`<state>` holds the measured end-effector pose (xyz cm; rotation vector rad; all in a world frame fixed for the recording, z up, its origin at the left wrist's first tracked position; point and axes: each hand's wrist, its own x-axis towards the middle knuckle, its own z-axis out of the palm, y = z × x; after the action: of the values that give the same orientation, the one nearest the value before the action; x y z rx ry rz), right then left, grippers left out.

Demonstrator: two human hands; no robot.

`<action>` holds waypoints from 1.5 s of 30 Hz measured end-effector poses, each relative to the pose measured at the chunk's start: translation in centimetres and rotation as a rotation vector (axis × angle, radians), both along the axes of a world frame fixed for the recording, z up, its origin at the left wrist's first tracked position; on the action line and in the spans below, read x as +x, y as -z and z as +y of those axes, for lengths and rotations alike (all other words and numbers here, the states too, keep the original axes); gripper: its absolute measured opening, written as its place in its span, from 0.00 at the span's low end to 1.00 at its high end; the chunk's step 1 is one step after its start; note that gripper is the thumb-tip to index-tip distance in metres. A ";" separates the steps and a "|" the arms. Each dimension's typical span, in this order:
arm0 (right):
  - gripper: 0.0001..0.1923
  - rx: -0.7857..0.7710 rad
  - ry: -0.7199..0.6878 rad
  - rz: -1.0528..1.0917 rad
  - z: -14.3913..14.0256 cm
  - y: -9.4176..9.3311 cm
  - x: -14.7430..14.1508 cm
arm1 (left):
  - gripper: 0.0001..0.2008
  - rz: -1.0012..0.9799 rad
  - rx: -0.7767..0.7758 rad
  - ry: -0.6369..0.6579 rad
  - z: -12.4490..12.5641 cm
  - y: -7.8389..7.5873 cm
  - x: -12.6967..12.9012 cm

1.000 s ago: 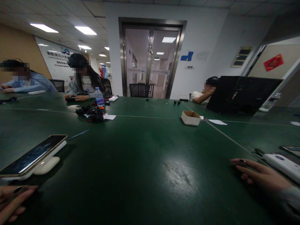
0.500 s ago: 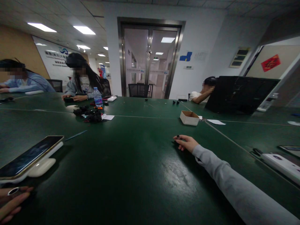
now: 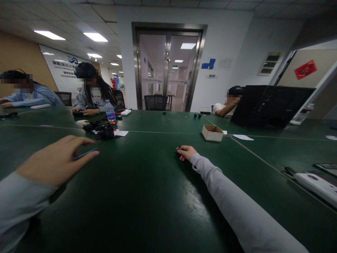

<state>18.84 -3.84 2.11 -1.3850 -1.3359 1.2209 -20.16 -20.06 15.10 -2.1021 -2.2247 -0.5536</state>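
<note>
My left hand [image 3: 61,158] reaches over the left of the green table [image 3: 131,196], thumb and fingers apart. Between thumb and forefinger a thin blue-grey strip [image 3: 85,154] shows; whether the hand touches it I cannot tell. The hand and its grey sleeve hide the place where a phone and a white rounded case lay. My right hand [image 3: 187,153] rests low over the table's middle, fingers pinched on a small dark cylindrical piece [image 3: 179,147]. Its exact kind is too small to make out.
Ahead lie a heap of black parts [image 3: 101,130], a water bottle [image 3: 110,110] and a small open box [image 3: 212,133]. A black monitor [image 3: 271,105] and a white power strip [image 3: 316,186] are at the right. Other people [image 3: 89,91] sit across the table.
My left hand has come up and forward from the lower left corner, its fingers now spread above the strip. My right hand has shifted left, keeping the small dark piece.
</note>
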 end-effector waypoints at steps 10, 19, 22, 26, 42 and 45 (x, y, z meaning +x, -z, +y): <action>0.05 0.004 -0.029 -0.025 2.1 0.3 -5.8 | 0.14 -0.173 0.079 0.427 14.5 5.9 16.7; 0.08 0.210 0.020 -0.483 2.6 1.4 -6.9 | 0.10 -0.474 0.078 0.289 18.6 13.9 21.5; 0.08 0.232 -0.005 -0.528 2.6 1.3 -6.7 | 0.09 -0.518 0.109 0.243 18.5 14.5 21.3; 0.07 0.250 -0.003 -0.549 2.5 1.3 -6.6 | 0.08 -0.550 0.124 0.235 18.7 14.6 20.6; 0.11 0.084 0.011 0.365 2.8 1.6 -5.5 | 0.05 -1.250 0.069 0.337 19.8 15.7 20.0; 0.07 0.042 0.023 0.411 2.8 1.4 -5.4 | 0.05 -1.348 0.007 0.329 19.6 15.3 20.0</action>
<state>13.47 -1.00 0.72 -1.0441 -1.0469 1.3647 -0.16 -0.51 -0.23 -2.3789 -2.1003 -2.5817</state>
